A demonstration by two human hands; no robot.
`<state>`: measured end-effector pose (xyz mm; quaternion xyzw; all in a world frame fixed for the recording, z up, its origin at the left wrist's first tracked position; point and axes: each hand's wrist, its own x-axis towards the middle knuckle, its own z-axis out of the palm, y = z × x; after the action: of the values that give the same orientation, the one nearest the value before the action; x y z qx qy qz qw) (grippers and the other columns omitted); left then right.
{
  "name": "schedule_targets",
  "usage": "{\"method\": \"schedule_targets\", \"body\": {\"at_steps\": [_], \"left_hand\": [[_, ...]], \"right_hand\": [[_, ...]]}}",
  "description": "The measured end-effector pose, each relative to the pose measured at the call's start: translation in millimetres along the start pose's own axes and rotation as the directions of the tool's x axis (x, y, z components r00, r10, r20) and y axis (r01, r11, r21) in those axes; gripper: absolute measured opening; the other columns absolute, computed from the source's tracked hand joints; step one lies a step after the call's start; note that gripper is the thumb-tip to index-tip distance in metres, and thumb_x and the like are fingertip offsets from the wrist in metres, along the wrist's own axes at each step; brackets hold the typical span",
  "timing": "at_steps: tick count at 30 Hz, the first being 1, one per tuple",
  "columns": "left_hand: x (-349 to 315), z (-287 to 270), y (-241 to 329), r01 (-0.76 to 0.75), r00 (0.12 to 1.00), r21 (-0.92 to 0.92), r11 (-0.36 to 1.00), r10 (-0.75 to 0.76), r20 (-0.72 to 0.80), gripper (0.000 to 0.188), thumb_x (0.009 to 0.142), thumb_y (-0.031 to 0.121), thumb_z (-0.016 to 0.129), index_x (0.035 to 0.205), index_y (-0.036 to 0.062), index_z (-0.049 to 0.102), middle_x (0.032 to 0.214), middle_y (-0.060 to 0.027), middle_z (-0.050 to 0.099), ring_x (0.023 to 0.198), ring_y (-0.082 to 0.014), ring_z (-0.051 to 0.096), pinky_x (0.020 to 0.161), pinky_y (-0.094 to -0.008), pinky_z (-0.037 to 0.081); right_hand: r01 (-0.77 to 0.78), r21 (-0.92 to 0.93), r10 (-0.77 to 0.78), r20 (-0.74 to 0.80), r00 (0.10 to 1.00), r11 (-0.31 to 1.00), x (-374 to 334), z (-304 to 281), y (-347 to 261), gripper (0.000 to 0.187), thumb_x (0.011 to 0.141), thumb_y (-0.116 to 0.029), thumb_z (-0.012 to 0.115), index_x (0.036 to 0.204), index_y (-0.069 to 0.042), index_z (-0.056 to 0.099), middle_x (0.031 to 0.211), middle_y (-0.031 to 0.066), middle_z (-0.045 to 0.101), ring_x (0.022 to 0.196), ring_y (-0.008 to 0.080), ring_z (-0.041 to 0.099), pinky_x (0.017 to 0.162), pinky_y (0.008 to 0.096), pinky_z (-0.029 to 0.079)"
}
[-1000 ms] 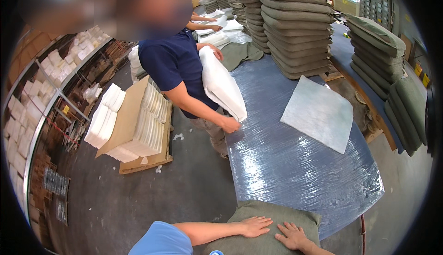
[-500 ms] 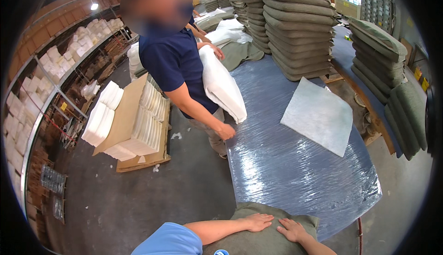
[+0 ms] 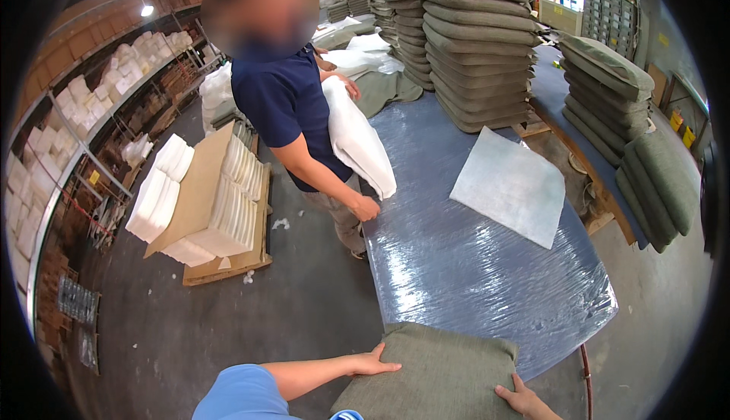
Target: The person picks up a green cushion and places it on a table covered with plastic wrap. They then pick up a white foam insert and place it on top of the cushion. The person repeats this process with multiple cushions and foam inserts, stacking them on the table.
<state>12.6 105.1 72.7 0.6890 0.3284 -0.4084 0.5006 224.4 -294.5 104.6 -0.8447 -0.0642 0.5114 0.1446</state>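
A grey-green fabric cushion (image 3: 437, 370) lies at the near end of the plastic-covered table (image 3: 426, 268), close to my body. My left hand (image 3: 374, 362) grips its left side, the thumb resting on top. At the right side my right hand (image 3: 521, 399) holds the edge, thumb on the fabric and fingers partly over the side. The undersides of the cushion and some of my fingertips are hidden. Farther up the table lies a flat white padding sheet (image 3: 513, 188), apart from both hands.
A co-worker in a navy shirt (image 3: 277, 101) stands left of the table, holding white padding (image 3: 353, 135) under one arm. Tall stacks of green cushions (image 3: 475, 59) and more cushions (image 3: 608, 93) rise at the far right. A pallet with white foam pieces (image 3: 228, 215) stands left.
My hands have moved apart, from lying flat on the cushion's top to its left and right sides. The cushion's top looks smoother. The view has shifted slightly.
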Motion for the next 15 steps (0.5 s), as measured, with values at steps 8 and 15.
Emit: {"method": "schedule_targets", "body": {"at_steps": [8, 15], "left_hand": [[55.2, 3.9, 10.1, 0.188, 0.968, 0.06, 0.98, -0.174, -0.18, 0.124, 0.081, 0.082, 0.063, 0.156, -0.0097, 0.026, 0.148, -0.0311, 0.051, 0.139, -0.0413, 0.052, 0.112, -0.0458, 0.045], [98.9, -10.6, 12.2, 0.22, 0.954, 0.071, 0.973, -0.199, -0.225, 0.119, 0.079, 0.089, 0.058, 0.137, -0.0152, 0.055, 0.139, -0.032, 0.06, 0.131, -0.0411, 0.059, 0.107, -0.0466, 0.048]], "right_hand": [[-0.25, 0.055, 0.253, -0.06, 0.966, 0.967, 47.6, 4.1, -24.8, 0.125, 0.075, -0.073, 0.077, 0.156, 0.01, 0.031, 0.151, 0.0327, 0.049, 0.142, 0.0428, 0.048, 0.116, 0.0443, 0.042], [-0.291, 0.04, 0.293, -0.074, 0.953, 0.956, 102.2, 3.9, -25.8, 0.114, 0.076, -0.078, 0.072, 0.14, 0.015, 0.053, 0.146, 0.0332, 0.053, 0.141, 0.0401, 0.05, 0.116, 0.0435, 0.041]]}}
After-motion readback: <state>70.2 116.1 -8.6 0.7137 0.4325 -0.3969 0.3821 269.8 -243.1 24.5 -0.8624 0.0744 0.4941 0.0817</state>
